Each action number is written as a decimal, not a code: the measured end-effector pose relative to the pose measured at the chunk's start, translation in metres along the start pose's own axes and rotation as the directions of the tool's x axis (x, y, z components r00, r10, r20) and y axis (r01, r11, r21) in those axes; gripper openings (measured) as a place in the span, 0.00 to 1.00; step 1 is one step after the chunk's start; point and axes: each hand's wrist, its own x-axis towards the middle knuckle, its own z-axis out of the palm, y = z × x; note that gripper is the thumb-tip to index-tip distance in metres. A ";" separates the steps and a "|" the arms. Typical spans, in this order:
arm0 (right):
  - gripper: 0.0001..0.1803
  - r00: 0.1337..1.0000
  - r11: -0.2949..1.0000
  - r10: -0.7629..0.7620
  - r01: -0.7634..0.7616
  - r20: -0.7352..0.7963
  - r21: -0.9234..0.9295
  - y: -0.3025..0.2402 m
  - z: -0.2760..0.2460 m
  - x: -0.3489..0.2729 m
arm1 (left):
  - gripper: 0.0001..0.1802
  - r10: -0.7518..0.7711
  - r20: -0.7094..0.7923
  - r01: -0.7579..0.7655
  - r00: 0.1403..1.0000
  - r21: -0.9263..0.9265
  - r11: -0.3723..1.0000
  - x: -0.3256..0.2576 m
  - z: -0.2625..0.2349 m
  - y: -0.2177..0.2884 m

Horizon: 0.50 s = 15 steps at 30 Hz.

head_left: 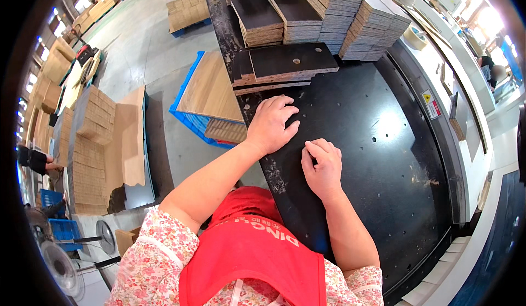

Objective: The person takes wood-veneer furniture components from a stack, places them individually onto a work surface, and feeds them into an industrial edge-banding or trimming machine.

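My left hand (272, 124) rests at the near-left edge of the black worktable (361, 158), its thumb apart from its bent fingers and nothing held. To its right is my right hand (323, 166), just above or on the black surface; I cannot tell whether it touches. Its fingers are loosely curled in, and no object shows in it. Beyond my left hand lies a short stack of dark-faced boards (282, 59). The top board has two round holes, and the layers below stick out to the left.
Tall stacks of cut boards (375, 29) stand at the table's far end. A black rail (433, 136) and a white machine frame (471, 169) line the right side. Left of the table are a blue crate (189, 121) with wooden panels and a pallet of boards (93, 158).
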 end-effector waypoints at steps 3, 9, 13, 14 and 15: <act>0.08 1.000 1.000 0.004 -0.004 0.012 0.009 0.000 0.000 0.000 | 0.17 0.003 -0.003 -0.003 1.000 -0.006 1.000 -0.001 0.000 -0.001; 0.07 1.000 1.000 0.006 -0.006 0.017 0.027 -0.001 -0.001 0.000 | 0.17 -0.001 -0.018 0.001 1.000 0.004 1.000 -0.002 0.003 -0.001; 0.07 1.000 1.000 -0.008 0.008 0.009 0.027 0.000 0.000 -0.001 | 0.16 -0.006 -0.035 0.005 0.999 -0.019 1.000 -0.002 0.003 -0.001; 0.07 1.000 1.000 -0.008 0.008 0.011 0.021 0.000 0.000 -0.001 | 0.15 -0.003 -0.039 0.002 0.999 -0.019 1.000 -0.002 0.003 -0.001; 0.07 1.000 1.000 -0.008 0.008 0.012 0.015 0.001 0.000 -0.001 | 0.15 -0.005 -0.034 0.005 0.999 -0.015 1.000 -0.001 0.003 0.000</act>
